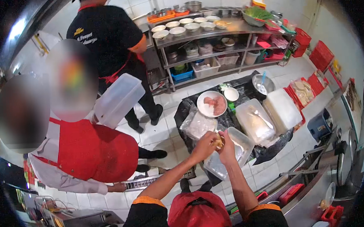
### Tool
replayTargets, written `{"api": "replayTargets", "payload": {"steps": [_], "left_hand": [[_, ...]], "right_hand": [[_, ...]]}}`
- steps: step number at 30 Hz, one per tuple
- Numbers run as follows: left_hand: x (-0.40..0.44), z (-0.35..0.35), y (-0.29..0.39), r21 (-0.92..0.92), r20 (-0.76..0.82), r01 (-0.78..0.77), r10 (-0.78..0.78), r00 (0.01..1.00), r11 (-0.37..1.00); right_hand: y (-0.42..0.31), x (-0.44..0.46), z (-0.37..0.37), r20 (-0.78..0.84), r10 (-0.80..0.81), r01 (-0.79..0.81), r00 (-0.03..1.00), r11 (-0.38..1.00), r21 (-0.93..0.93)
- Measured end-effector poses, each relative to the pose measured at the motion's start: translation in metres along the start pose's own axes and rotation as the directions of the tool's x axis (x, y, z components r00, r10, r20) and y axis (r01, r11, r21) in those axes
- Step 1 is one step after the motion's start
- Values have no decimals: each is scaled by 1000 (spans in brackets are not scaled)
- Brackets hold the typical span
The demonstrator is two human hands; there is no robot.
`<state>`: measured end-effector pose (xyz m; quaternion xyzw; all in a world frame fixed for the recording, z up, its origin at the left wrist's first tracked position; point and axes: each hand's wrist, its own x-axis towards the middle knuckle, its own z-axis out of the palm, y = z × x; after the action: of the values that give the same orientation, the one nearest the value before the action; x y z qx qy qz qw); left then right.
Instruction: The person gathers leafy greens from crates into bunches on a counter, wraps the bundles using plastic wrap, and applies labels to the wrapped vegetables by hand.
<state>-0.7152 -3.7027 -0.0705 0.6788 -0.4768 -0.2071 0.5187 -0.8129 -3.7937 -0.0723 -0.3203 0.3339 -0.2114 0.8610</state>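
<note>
Left hand (205, 145): we are pinching its fingertips closed on a small yellowish piece (219, 142).
Right hand (227, 148): we are gripping the same piece from the other side; its inner fingers are partly hiding from view.
Yellowish piece: we are holding it between both hands, over the nearer clear tub (215, 165); our fingers are covering much of it, so we are failing to identify it.
Nearer clear tub: our right forearm is crossing it, obscuring its contents.
Left-hand edge: a plastic bag (198, 125) is lying just beyond our left hand, near a plate (202, 106) of pink meat (215, 105).
Black sheet (184, 108): it is lying beneath these vessels and concealing whatever is supporting it.
Open floor (199, 88): white tiles are running between the sheet and the steel shelving (235, 33).
Red-aproned co-worker (96, 151): blurring is masking the upper part; tiles are separating us.
</note>
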Motion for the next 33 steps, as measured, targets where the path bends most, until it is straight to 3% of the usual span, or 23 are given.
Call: {"api": "replayTargets", "payload": {"steps": [2,6,8,9,10,11,12,13,14,16,17,19,23,25,26,27,28,29,31,32,33], "left_hand": [[-18,-4,9,93,70,-169,163,984,981],[-51,-28,36,225,132,-294,270,954,929],[-74,-43,37,105,131,-174,160,978,979],[-85,-52,31,83,36,-159,156,987,984],[-100,-61,22,80,37,-167,164,986,983],[-116,-73,11,10,45,10,-11,999,1000],[-131,-86,0,-43,40,190,-189,981,981],[-150,-95,-11,-43,-1,245,-245,969,969],[-170,-103,-24,-46,-48,296,-298,953,954],[-214,-103,-66,-156,-112,378,-397,911,913],[-232,-105,-69,-153,-134,369,-389,911,917],[-264,-114,-75,22,-231,359,-344,910,933],[-322,-120,-69,25,-296,563,-531,794,826],[-351,-111,-74,-57,-434,504,-476,765,862],[-370,-105,-82,-80,-473,530,-500,725,844],[-384,-100,-89,-103,-504,554,-523,688,826],[-393,-96,-82,-150,-521,575,-559,646,804],[-405,-94,-72,-195,-534,598,-595,600,778],[-431,-80,-66,-250,-554,552,-585,591,795],[-439,-73,-63,-315,-594,496,-576,562,809],[-444,-68,-53,-299,-602,550,-601,526,780]], "right_hand": [[19,2,-7,-7,-10,10,1000,1000,-26],[28,-21,3,-112,39,-31,993,997,74],[34,-19,-6,-180,119,-74,976,969,236],[37,-14,-18,-180,149,-90,972,950,298],[39,-19,-34,-182,140,-82,973,951,297],[38,-26,-41,-40,154,-136,987,947,292],[41,-21,-31,130,176,-206,976,939,273],[37,-33,4,-19,227,-219,974,955,198],[44,-34,37,33,243,-245,969,952,184],[61,-38,92,18,199,-198,980,979,-52],[74,-32,119,69,124,-113,990,983,-148],[105,10,147,356,115,-64,927,986,-151],[94,33,270,340,327,-243,882,933,-265],[99,53,307,341,360,-232,869,902,-363],[106,65,315,442,338,-205,831,925,-321],[108,66,327,405,314,-198,859,933,-301],[109,69,333,475,327,-195,817,932,-306],[106,63,341,422,343,-203,839,918,-342],[127,72,355,430,207,-159,879,976,-147],[123,68,355,412,202,-157,888,977,-142],[115,59,354,358,232,-171,904,966,-195]]}}
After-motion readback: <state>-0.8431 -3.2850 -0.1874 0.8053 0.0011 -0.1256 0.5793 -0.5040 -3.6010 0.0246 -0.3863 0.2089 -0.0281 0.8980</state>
